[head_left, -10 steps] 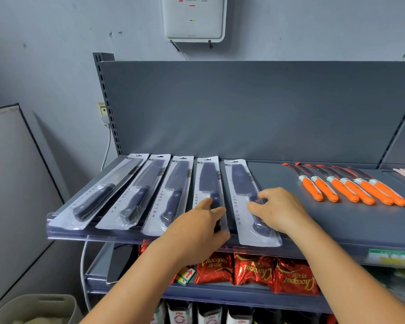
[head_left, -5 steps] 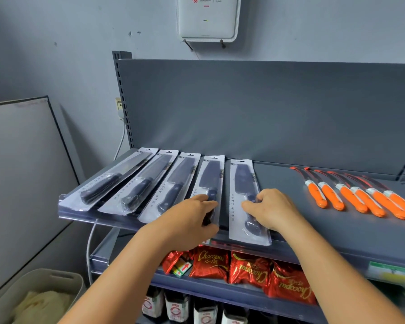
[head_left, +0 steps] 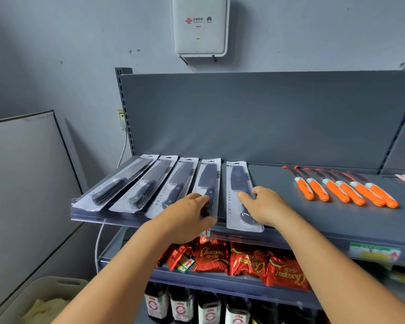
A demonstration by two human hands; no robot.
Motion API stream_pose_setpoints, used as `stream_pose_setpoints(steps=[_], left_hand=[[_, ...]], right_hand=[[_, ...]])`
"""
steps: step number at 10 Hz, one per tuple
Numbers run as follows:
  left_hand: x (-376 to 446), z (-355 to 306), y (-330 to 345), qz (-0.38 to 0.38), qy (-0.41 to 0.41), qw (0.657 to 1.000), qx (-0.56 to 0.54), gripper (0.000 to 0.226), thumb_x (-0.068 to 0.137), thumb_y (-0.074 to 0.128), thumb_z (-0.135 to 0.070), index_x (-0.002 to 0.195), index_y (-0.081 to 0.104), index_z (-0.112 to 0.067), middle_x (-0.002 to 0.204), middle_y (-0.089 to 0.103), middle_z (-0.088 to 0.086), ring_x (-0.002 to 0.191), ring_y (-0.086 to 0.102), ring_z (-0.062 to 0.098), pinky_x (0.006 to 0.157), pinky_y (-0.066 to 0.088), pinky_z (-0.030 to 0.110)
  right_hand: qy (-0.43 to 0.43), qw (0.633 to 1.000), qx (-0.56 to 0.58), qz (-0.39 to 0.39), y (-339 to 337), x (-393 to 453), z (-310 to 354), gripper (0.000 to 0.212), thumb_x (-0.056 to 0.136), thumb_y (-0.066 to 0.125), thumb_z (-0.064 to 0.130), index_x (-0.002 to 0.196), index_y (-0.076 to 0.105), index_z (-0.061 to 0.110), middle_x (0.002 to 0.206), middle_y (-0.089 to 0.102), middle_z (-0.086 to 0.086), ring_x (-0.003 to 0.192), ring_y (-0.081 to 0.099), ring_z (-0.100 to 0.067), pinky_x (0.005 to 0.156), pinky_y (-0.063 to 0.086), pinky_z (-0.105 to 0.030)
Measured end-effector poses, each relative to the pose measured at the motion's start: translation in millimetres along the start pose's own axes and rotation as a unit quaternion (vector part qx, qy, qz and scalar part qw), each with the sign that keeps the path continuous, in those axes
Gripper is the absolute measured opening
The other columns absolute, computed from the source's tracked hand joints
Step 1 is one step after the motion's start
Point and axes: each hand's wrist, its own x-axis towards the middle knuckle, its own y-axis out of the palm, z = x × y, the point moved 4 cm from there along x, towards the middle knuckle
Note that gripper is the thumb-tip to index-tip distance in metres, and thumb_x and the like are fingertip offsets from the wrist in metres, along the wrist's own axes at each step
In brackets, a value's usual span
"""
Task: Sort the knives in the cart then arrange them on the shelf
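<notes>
Several black-handled knives in clear blister packs lie side by side on the left of the grey top shelf (head_left: 278, 188). My left hand (head_left: 185, 218) rests on the lower end of the fourth pack (head_left: 208, 181), fingers curled over its handle. My right hand (head_left: 264, 206) lies on the fifth pack (head_left: 237, 181), the rightmost one, fingers spread on its handle area. Several orange-handled knives (head_left: 341, 188) lie unpacked in a row at the shelf's right. No cart is in view.
Red snack bags (head_left: 246, 260) fill the shelf below, with dark bottles (head_left: 180, 305) under them. A beige bin (head_left: 45, 298) stands at the lower left beside a grey panel (head_left: 21, 183). A white box (head_left: 200, 24) hangs on the wall above.
Both hands stay on the fourth and fifth packs. The fifth pack now lies straighter and closer to parallel with the fourth. The view has shifted left and up.
</notes>
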Motion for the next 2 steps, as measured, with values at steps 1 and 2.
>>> stream_pose_setpoints(steps=[1,2], left_hand=[[-10,-1,-3,-0.005,-0.007,1.0,-0.004,0.056,0.096,0.044,-0.048,0.142,0.036,-0.017,0.145,0.038,-0.001,0.123,0.047,0.019,0.1,0.043,0.036],[-25,-2,-11,-0.038,0.0,0.999,0.005,0.063,0.096,0.042,-0.051,0.148,0.026,-0.02,0.152,0.03,-0.002,0.127,0.046,0.018,0.102,0.042,0.035]], right_hand=[[0.005,1.0,0.006,0.02,-1,-20,4,0.038,0.092,0.037,0.052,0.098,0.051,0.017,0.103,0.055,-0.005,0.092,0.053,-0.025,0.068,0.039,-0.032],[-0.011,1.0,0.023,-0.002,-8,-45,12,0.04,0.091,0.039,0.054,0.107,0.05,0.018,0.117,0.055,-0.006,0.1,0.053,-0.026,0.079,0.042,-0.034]])
